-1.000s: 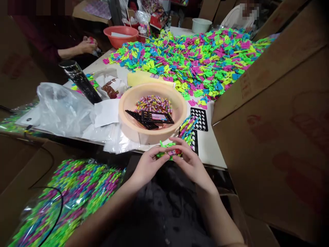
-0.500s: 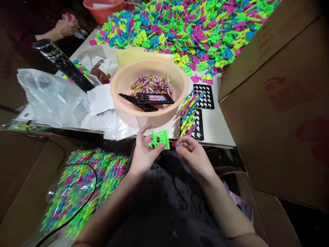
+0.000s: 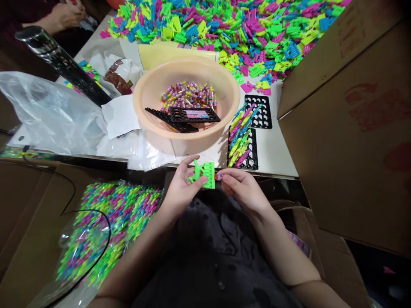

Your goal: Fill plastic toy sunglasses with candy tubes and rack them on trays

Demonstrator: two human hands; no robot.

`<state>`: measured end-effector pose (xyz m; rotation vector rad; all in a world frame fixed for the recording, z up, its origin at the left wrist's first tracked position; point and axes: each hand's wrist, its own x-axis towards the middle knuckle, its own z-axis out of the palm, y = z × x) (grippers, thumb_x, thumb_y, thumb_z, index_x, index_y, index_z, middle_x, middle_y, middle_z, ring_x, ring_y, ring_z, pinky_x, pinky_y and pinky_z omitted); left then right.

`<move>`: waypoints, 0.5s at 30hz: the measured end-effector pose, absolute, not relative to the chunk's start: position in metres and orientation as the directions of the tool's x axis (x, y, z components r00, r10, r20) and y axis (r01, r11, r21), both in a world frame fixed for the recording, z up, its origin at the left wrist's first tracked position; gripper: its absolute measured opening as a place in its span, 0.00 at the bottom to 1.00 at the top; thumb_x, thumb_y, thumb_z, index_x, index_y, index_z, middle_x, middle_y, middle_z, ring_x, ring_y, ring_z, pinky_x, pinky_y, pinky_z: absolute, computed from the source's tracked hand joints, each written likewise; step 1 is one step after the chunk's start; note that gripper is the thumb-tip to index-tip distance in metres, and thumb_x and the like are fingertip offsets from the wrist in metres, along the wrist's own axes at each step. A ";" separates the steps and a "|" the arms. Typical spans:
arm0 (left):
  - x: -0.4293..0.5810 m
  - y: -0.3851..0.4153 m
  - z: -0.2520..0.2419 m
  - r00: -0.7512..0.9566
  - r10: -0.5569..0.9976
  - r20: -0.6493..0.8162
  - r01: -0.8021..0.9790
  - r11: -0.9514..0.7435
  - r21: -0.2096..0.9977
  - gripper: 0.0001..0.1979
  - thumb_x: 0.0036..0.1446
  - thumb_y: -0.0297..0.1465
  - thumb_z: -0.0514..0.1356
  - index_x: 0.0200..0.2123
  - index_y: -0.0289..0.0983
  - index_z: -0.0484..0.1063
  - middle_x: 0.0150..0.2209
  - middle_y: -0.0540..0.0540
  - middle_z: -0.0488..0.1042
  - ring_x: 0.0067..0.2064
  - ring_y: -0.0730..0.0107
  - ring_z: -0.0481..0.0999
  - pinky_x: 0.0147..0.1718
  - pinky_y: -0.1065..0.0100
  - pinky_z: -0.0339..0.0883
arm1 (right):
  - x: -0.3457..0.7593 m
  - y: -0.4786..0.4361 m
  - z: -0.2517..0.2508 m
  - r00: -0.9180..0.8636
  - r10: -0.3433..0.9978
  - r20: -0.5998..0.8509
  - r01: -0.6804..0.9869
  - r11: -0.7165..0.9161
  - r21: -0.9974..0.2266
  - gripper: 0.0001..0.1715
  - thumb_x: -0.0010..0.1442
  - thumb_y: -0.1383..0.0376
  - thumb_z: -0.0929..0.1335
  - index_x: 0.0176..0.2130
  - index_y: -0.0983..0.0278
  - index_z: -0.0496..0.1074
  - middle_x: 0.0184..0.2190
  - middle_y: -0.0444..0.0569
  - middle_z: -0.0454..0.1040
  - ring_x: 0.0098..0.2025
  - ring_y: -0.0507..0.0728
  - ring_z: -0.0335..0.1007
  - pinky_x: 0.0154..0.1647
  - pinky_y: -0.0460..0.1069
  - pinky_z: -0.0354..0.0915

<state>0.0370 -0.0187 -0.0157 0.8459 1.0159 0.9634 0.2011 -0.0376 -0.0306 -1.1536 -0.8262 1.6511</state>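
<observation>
My left hand [image 3: 183,185] is closed on a bright green plastic piece [image 3: 208,174] with a row of ridges or slots; a bit of pink shows behind it at the fingers. Between the thumb and fingers of my right hand [image 3: 244,188] is a small candy-like tube [image 3: 219,176] with a red end and a printed wrapper. Its red end points at the right edge of the green piece, touching or nearly so. Beyond my hands, a peach basin [image 3: 141,100] holds many similar tubes [image 3: 189,96] and black perforated trays [image 3: 195,115].
Right of the basin, colourful pen-like sticks [image 3: 240,141] stand in a black tray [image 3: 253,154], another tray [image 3: 265,112] behind. Loose plastic pieces [image 3: 231,30] heap at the back. Cardboard boxes [image 3: 359,128] wall the right. Bagged sticks [image 3: 102,231] lie lower left, crossed by a black cable [image 3: 107,239].
My right hand has brought the small tube to the edge of the green piece, now roughly in line with it. The view has shifted slightly.
</observation>
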 end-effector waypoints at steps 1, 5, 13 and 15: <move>0.037 -0.018 -0.016 0.242 0.917 -0.317 -0.257 0.376 0.891 0.30 0.45 0.31 0.66 0.51 0.39 0.58 0.34 0.50 0.72 0.34 0.73 0.73 0.33 0.72 0.67 | 0.202 -0.038 -0.029 -0.144 0.938 -0.315 -0.276 -0.343 -0.898 0.16 0.51 0.55 0.70 0.34 0.64 0.75 0.15 0.38 0.62 0.17 0.47 0.53 0.18 0.43 0.50; 0.035 -0.017 -0.016 0.343 0.852 -0.395 -0.268 0.492 0.828 0.29 0.45 0.32 0.66 0.49 0.39 0.58 0.29 0.52 0.70 0.26 0.79 0.69 0.24 0.77 0.62 | 0.207 -0.038 -0.018 -0.207 0.946 -0.249 -0.024 -0.259 -0.965 0.14 0.50 0.58 0.71 0.37 0.62 0.76 0.26 0.44 0.74 0.26 0.51 0.67 0.28 0.46 0.62; 0.031 -0.019 -0.014 0.392 0.824 -0.409 -0.175 0.503 0.846 0.26 0.46 0.33 0.65 0.46 0.39 0.57 0.29 0.52 0.68 0.27 0.77 0.69 0.26 0.75 0.61 | 0.208 -0.044 -0.005 -0.229 0.973 0.006 0.418 0.104 -0.903 0.11 0.57 0.60 0.67 0.38 0.61 0.76 0.35 0.50 0.77 0.36 0.58 0.72 0.36 0.50 0.67; 0.029 -0.021 -0.015 0.386 0.843 -0.374 -0.155 0.459 0.875 0.24 0.48 0.31 0.63 0.46 0.39 0.56 0.31 0.51 0.69 0.30 0.75 0.69 0.29 0.73 0.62 | 0.208 -0.042 -0.007 -0.288 0.958 0.012 0.451 0.146 -0.881 0.11 0.58 0.60 0.66 0.37 0.61 0.76 0.35 0.50 0.77 0.36 0.58 0.72 0.35 0.50 0.67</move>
